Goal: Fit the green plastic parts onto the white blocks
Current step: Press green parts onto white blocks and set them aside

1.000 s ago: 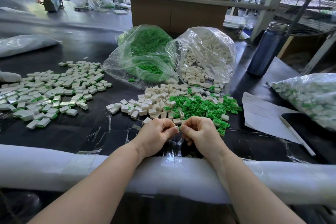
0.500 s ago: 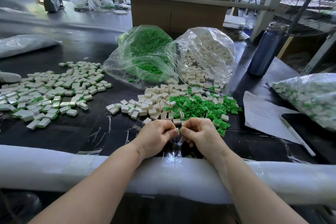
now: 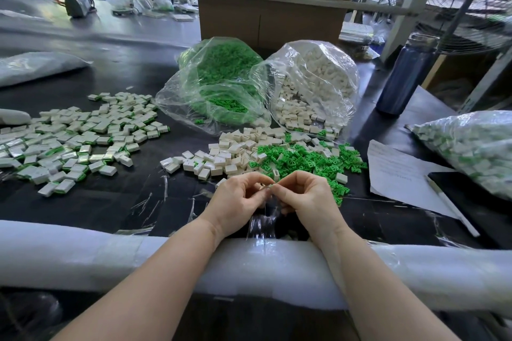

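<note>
- I have both hands together just in front of the loose pile, knuckles up, fingertips meeting. My left hand (image 3: pixel 240 201) and right hand (image 3: pixel 306 196) are curled tight, pinching something small between them at the fingertips.
- What sits in the pinch is mostly hidden; a sliver of green (image 3: pixel 271 186) shows where the fingertips meet, so I judge I am pressing one green part into one white block. Whether it is seated yet, I cannot tell.
- Next move, as I read it: finish the press until the part sits flush, then drop the finished piece with the assembled blocks (image 3: pixel 72 144) spread out well to my left, and reach forward for a fresh pair.
- Supply is right at hand: loose white blocks (image 3: pixel 235 153) and green parts (image 3: pixel 307 159) lie mixed in a heap just beyond my fingers. Behind them, the bag of green parts (image 3: pixel 219 83) and the bag of white blocks (image 3: pixel 313 83) lie open, spilling toward the heap.
- The bench (image 3: pixel 116 202) is dark and glossy, with clear film over it; a white foam roll (image 3: pixel 83 252) pads the near edge under my forearms.
- To my right lie a sheet of paper (image 3: pixel 399 171) with a pen (image 3: pixel 451 206), another filled bag (image 3: pixel 471 147), and a dark blue bottle (image 3: pixel 404 75).
- Beyond: a cardboard box (image 3: pixel 271 22), a fan at far right, and another cluttered worktop at the back.
</note>
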The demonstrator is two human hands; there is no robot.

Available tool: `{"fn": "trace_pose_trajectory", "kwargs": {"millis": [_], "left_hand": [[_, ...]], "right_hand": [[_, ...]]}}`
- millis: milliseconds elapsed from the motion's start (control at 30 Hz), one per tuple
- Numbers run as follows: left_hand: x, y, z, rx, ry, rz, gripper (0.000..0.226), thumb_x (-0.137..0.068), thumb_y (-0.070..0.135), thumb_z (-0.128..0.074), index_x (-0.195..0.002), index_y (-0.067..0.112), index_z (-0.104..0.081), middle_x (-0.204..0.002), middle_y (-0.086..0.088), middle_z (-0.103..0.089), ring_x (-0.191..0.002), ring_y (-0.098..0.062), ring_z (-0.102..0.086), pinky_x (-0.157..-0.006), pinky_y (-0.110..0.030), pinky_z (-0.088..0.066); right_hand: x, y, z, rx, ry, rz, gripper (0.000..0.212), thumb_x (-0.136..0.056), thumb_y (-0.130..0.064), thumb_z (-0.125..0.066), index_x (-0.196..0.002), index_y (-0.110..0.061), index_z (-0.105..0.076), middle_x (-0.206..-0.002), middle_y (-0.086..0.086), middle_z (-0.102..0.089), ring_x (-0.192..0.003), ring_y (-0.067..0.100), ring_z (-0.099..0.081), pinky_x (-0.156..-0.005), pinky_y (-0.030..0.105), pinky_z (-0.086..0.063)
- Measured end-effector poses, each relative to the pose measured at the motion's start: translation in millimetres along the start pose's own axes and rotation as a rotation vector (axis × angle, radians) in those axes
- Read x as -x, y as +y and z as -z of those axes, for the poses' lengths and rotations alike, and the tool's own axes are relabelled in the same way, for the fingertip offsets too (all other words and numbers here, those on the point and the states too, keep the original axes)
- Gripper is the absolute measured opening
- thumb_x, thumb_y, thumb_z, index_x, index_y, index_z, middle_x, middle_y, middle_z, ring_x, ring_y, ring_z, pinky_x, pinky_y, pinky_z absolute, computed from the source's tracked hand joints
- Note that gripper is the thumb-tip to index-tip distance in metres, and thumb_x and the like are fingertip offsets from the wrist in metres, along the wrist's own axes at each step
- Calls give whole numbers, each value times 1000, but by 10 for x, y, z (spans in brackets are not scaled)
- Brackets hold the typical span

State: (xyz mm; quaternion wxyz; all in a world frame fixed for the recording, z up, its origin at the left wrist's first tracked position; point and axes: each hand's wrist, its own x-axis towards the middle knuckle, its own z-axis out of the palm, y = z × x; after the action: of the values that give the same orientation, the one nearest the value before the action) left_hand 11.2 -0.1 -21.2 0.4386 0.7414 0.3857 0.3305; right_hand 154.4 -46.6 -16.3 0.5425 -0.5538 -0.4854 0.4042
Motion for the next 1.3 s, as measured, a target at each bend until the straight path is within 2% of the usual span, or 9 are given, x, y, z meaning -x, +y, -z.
{"fn": "trace_pose_trajectory", "kwargs": {"millis": [200,333,433,533,633,700,933,1100,1300], "left_hand": [[1,-8,11,7,31,25,24,-84,6,-59,-76,29,-62,-69,-2,-62,-74,-33,-61,-73,-40,-52],[-9,3,16,106,2,31,24,-86,4,-56,-78,26,-61,-66,2,-57,-65,-15,-53,-58,-22,-46],[-16,5,21,113,-13,-2,20,-87,4,-58,-83,23,-62,-78,-6,-59,-68,-21,-53,-64,-24,-48],[-9,28,27,90,-38,-18,13,-87,8,-59,-90,20,-63,-100,-13,-53,-85,-33,-57,-83,-32,-52],[16,46,35,57,-41,-27,15,-87,9,-60,-89,24,-62,-95,0,-43,-77,-15,-50,-74,-10,-46],[19,52,40,66,-38,-25,13,-86,9,-61,-89,21,-63,-96,3,-41,-74,-7,-45,-71,-6,-42],[27,80,38,115,-64,-38,20,-84,9,-64,-84,28,-63,-98,3,-43,-60,-6,-38,-66,-10,-44],[39,97,37,96,-74,-25,23,-84,2,-62,-83,25,-61,-97,3,-44,-72,-10,-46,-67,-7,-42],[46,115,31,70,-109,-18,23,-83,2,-63,-81,25,-61,-98,1,-45,-71,-13,-44,-64,-10,-42]], "right_hand": [[9,14,-2,-42,-68,31,11,-79,-2,-69,-71,-8,-65,-57,1,-66,-50,9,-59,-48,18,-48],[-17,43,4,-80,-35,7,5,-84,-9,-66,-88,-10,-64,-87,14,-70,-82,26,-68,-72,33,-57],[-25,33,-35,-106,-104,-12,9,-88,-12,-59,-96,-12,-64,-92,8,-69,-86,19,-67,-81,33,-57],[-21,0,-50,-66,-185,-18,13,-91,-16,-54,-94,-17,-67,-82,-1,-68,-80,13,-63,-79,29,-54],[-28,-17,-48,-9,-219,-38,14,-92,-17,-53,-87,-16,-66,-76,-3,-66,-72,5,-62,-69,17,-52],[-31,-23,-47,17,-235,-55,16,-93,-17,-51,-85,-13,-64,-75,-2,-63,-69,1,-61,-67,14,-50],[-21,7,-6,-95,-259,-98,8,-91,-13,-55,-94,-9,-61,-73,-4,-66,-66,3,-62,-62,15,-50],[-9,-21,-30,-3,-282,-54,16,-93,-11,-52,-85,-9,-66,-64,-1,-60,-56,3,-53,-56,14,-45],[3,-25,-17,-13,-254,-66,18,-92,-11,-53,-83,-7,-69,-61,4,-58,-51,4,-49,-50,14,-42]]}}
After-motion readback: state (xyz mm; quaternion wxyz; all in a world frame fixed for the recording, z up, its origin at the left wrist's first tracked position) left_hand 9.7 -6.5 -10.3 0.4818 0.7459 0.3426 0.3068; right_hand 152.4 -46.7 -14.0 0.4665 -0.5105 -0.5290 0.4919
